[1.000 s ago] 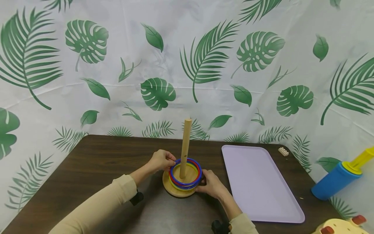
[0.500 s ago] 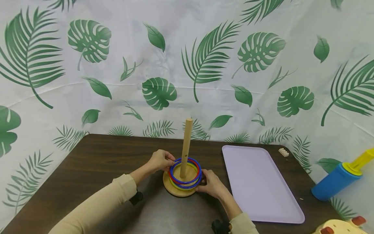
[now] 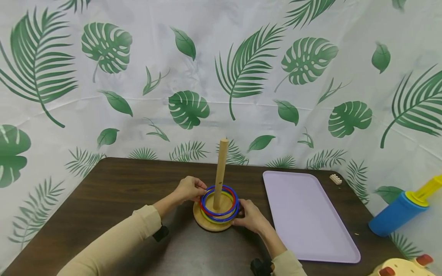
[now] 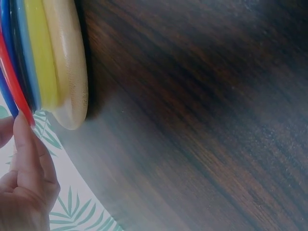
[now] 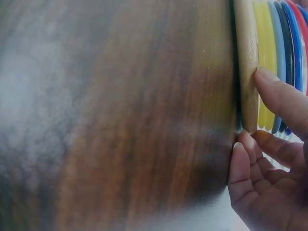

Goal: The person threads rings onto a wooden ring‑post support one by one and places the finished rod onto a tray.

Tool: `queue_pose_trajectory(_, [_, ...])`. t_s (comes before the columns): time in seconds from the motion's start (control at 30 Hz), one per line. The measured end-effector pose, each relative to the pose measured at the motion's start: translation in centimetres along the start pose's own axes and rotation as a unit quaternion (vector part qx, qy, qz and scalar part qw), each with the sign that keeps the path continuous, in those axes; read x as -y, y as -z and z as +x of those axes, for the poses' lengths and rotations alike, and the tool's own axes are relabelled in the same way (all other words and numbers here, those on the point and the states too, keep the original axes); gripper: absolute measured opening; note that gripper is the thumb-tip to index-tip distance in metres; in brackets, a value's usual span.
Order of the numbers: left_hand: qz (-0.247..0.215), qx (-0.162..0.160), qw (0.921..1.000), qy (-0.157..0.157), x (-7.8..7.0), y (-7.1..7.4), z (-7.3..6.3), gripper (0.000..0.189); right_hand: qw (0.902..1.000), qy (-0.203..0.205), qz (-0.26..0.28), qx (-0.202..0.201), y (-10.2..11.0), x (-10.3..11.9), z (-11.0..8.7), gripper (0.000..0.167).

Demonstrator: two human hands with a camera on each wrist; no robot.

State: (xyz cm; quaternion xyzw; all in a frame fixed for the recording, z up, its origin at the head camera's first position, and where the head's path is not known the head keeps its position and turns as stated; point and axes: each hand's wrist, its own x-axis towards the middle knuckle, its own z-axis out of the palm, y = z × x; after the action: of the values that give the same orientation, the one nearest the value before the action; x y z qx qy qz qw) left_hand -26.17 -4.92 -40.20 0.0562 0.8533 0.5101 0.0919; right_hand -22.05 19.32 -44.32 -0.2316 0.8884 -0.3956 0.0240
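A round wooden base (image 3: 212, 227) with an upright wooden peg (image 3: 221, 168) stands mid-table. Several coloured rings lie stacked round the peg; a yellow ring (image 4: 41, 57) is lowest. At the stack's upper left, my left hand (image 3: 188, 189) pinches the top blue ring (image 4: 6, 91) and the red ring (image 4: 13, 79) between thumb and fingertips. These two sit slightly apart from the rings below. On the other side, my right hand (image 3: 253, 217) grips the edge of the wooden base, its thumb (image 5: 276, 94) and fingers on the rim. Parts of the rings' right side are hidden by that hand.
Right of the stand lies a lilac tray (image 3: 307, 218). A small cream toy brick (image 3: 335, 179) is near the table's far right corner. A blue and yellow pump (image 3: 397, 214) and a yellow toy (image 3: 404, 267) with red knobs are at the right. A leaf-print cloth (image 3: 145, 57) hangs behind.
The top blue and red rings have parted slightly more from the rings beneath. Both hands stay in nearly the same place; the view has shifted a little.
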Motion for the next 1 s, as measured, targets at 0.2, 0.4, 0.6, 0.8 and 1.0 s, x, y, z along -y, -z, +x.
queue_pose_trajectory(0.2, [0.003,-0.005,1.0,-0.004,0.0,0.1,0.0,0.008,1.0,0.002,0.008,0.0,0.0,0.1,0.0,0.05])
queue_pose_trajectory(0.4, [-0.001,-0.014,0.9998,-0.015,0.2,0.2,0.2,0.008,0.9999,-0.002,0.013,0.002,-0.1,0.2,0.1,0.051])
queue_pose_trajectory(0.6, [0.0,-0.033,0.9987,-0.039,0.0,0.5,0.2,0.01,1.0,0.003,0.006,-0.001,0.0,0.2,0.2,0.051])
queue_pose_trajectory(0.8, [-0.031,-0.034,0.9949,-0.09,-0.5,0.6,-0.3,0.019,1.0,-0.005,0.0,-0.005,0.0,0.2,0.1,0.054])
queue_pose_trajectory(1.0, [-0.081,0.023,0.9739,-0.21,-0.9,0.0,-1.3,0.035,0.9995,-0.031,0.002,-0.007,0.3,0.1,-0.2,0.056])
